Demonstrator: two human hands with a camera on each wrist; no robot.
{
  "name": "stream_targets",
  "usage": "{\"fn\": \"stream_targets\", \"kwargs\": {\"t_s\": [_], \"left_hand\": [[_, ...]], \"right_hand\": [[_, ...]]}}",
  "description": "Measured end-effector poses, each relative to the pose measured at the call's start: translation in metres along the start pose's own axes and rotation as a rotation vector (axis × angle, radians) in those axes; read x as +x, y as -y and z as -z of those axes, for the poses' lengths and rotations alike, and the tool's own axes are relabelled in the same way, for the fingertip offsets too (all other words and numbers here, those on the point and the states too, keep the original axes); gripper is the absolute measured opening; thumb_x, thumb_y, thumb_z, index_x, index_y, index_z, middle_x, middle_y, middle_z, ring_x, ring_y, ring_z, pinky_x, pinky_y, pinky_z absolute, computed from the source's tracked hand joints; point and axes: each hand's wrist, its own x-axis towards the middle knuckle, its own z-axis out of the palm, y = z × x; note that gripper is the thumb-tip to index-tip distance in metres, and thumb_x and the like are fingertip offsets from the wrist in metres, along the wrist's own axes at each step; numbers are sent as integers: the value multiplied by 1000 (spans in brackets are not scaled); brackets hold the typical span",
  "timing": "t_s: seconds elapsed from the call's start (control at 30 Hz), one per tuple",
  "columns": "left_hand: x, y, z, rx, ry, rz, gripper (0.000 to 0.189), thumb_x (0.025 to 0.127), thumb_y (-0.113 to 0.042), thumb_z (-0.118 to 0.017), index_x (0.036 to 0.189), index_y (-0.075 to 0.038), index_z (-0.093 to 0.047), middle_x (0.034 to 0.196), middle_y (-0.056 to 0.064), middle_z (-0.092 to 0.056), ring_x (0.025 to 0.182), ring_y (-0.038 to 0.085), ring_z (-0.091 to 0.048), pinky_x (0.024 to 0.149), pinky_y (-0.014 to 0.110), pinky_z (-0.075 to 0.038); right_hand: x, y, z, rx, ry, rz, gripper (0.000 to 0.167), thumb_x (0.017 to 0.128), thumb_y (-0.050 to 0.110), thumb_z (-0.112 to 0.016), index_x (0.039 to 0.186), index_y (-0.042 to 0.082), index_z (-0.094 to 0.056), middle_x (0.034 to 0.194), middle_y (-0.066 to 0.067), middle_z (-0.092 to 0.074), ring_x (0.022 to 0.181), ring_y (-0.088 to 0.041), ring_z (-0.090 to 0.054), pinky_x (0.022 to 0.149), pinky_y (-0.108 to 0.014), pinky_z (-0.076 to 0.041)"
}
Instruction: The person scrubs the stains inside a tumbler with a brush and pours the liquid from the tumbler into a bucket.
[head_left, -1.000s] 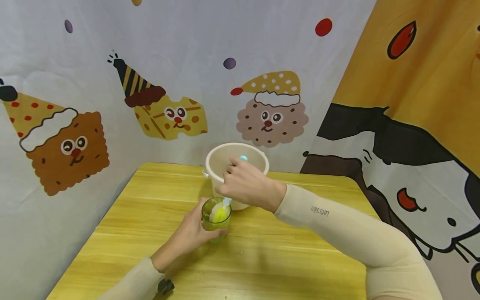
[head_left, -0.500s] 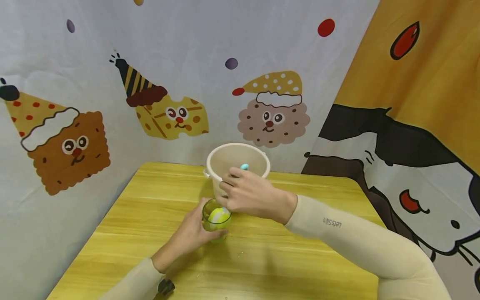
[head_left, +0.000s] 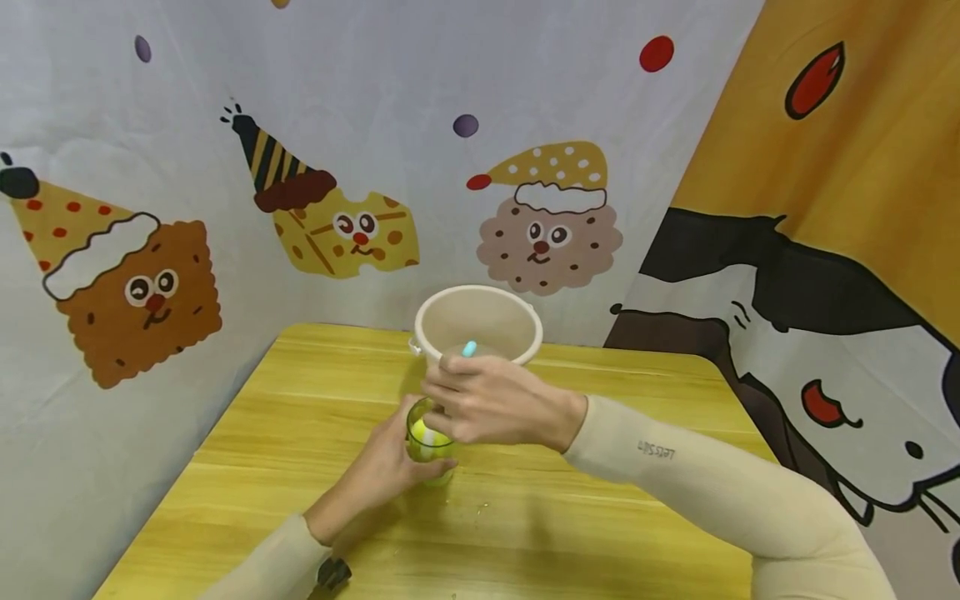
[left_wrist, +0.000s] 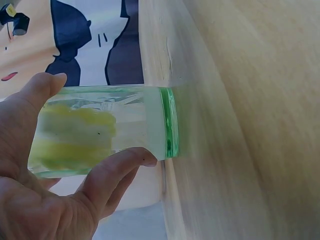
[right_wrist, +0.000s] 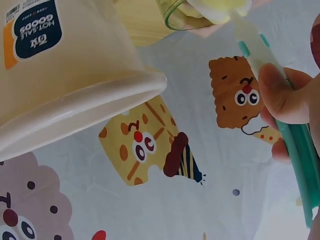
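My left hand (head_left: 378, 462) grips a green-tinted drinking glass (left_wrist: 171, 122) around its side, thumb and fingers on opposite walls. Inside the glass sits the yellow-and-white sponge head (left_wrist: 75, 135) of a cup brush. With my right hand (head_left: 502, 408) close over the rim, I hold the brush by its teal handle (right_wrist: 300, 155), thumb and fingers wrapped around it. The handle's end shows above my knuckles in the head view. In the left wrist view the sponge fills the mouth half of the glass, away from the thick base.
A cream plastic bucket (right_wrist: 90, 65) with a label stands right behind the glass, partly covered by my right hand in the head view. The wood-grain table (head_left: 262, 467) meets cartoon-printed cloth (head_left: 375, 83) at the back. A small dark object (head_left: 332, 573) lies by my left sleeve.
My right hand has come down and nearer to the glass, and the brush handle's end has dropped and shifted left. The sponge has turned and sits lower. My left hand stays put.
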Motion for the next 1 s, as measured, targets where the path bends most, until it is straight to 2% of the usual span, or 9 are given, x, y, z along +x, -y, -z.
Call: {"fn": "stream_targets", "kwargs": {"t_s": [0.27, 0.43, 0.8, 1.0], "left_hand": [[0, 0, 0, 14, -19, -33, 89, 88, -25, -106, 158, -20, -51, 137, 1, -77, 119, 18, -76, 100, 33, -68], [-1, -1, 0, 8, -19, -32, 88, 87, -22, -106, 156, -18, -52, 138, 2, -76, 121, 19, -76, 101, 35, -68], [0, 0, -1, 24, -17, -28, 92, 87, -29, -106, 160, -20, -51, 146, 3, -76, 134, 24, -76, 113, 50, -66], [0, 2, 0, 15, -13, -27, 88, 88, -34, -106, 158, -20, -53, 143, 0, -77, 131, 22, -76, 111, 48, -66]], "right_hand": [[7, -6, -7, 23, 9, -15, 14, 105, 32, -80, 91, 32, -76, 96, 11, -78, 100, -13, -66, 101, -29, -43], [7, -12, -13, 61, 58, -41, 7, 105, 34, -81, 99, 34, -82, 104, 11, -81, 109, -13, -67, 105, -29, -45], [2, -17, -17, 96, 168, -64, 4, 103, 35, -85, 101, 36, -82, 112, 13, -82, 106, -11, -66, 104, -28, -48], [-1, -14, -12, 98, 226, -45, 4, 106, 31, -82, 104, 35, -83, 105, 12, -78, 102, -11, -64, 103, -29, -46]]}}
